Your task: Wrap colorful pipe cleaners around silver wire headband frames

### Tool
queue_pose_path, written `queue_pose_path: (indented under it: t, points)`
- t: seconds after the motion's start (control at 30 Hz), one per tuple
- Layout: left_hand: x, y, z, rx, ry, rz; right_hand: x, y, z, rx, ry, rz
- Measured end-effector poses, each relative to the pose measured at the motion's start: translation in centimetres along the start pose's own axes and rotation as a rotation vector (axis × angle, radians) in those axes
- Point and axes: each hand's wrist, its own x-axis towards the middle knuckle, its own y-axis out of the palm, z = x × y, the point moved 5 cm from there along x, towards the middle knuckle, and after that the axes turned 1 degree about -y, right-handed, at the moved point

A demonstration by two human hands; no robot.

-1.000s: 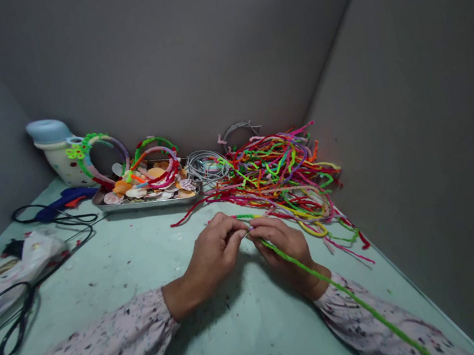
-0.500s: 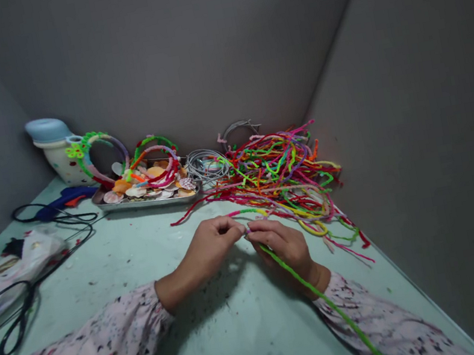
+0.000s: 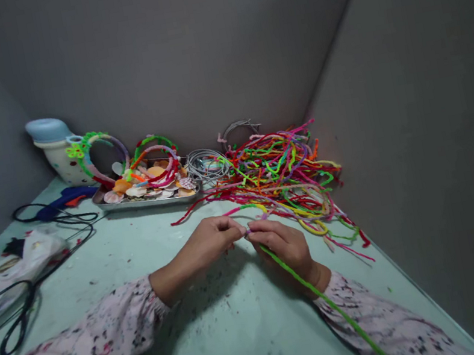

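Above the middle of the table, my hands meet with their fingertips almost touching. My left hand (image 3: pixel 209 243) is closed in a pinch at the near part of a thin hoop (image 3: pixel 249 206) wrapped in pink, green, yellow and purple fuzzy stems. My right hand (image 3: pixel 286 248) is closed around the same part, just to the right. From under its fingers a long green pipe cleaner (image 3: pixel 327 301) runs down across the right forearm to the bottom edge. Fingers hide most of the spot where stem and hoop meet.
Behind my hands lies a tangled heap of colourful pipe cleaners (image 3: pixel 280 163) beside coiled grey wire (image 3: pixel 208 167). A metal tray (image 3: pixel 150 202) bears shells and wrapped hoops. A blue glue gun (image 3: pixel 60 202), black cord (image 3: pixel 31 286), plastic bag (image 3: pixel 43 251) and blue-lidded container (image 3: pixel 63 159) are leftward.
My left hand and forearm have shifted slightly, and the far part of the hoop has turned a little leftward. My right hand stays nearly still on the hoop.
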Motion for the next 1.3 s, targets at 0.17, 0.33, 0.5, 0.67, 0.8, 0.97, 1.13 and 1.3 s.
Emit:
queue_pose_path:
  t: [0.17,0.33,0.5,0.67,0.8,0.97,1.13,1.3]
  points:
    - [-0.12,-0.05,-0.15,-0.019,-0.046,0.040,0.01,-0.14,0.11,0.007,-0.006,-0.006]
    - [0.14,-0.10,0.22,-0.063,-0.048,0.059,0.08,-0.21,0.21,0.003,-0.006,-0.003]
    - [0.06,-0.06,0.07,-0.054,-0.041,0.054,0.15,-0.19,0.22,0.015,-0.008,0.001]
    - [-0.02,-0.04,-0.11,-0.064,-0.068,0.048,0.08,-0.19,0.16,0.026,-0.005,0.011]
    - [0.00,-0.05,-0.07,-0.102,-0.078,0.067,0.01,-0.25,0.14,0.045,-0.001,0.022]
    - [-0.09,0.04,0.00,-0.160,-0.116,0.066,-0.03,-0.24,0.18,0.054,0.005,0.025]
    - [-0.24,0.14,-0.20,-0.144,-0.105,0.050,0.02,-0.21,0.27,0.046,0.005,0.031]
    - [-0.13,-0.03,-0.08,-0.113,-0.095,0.056,0.03,-0.24,0.25,0.059,0.000,0.035]
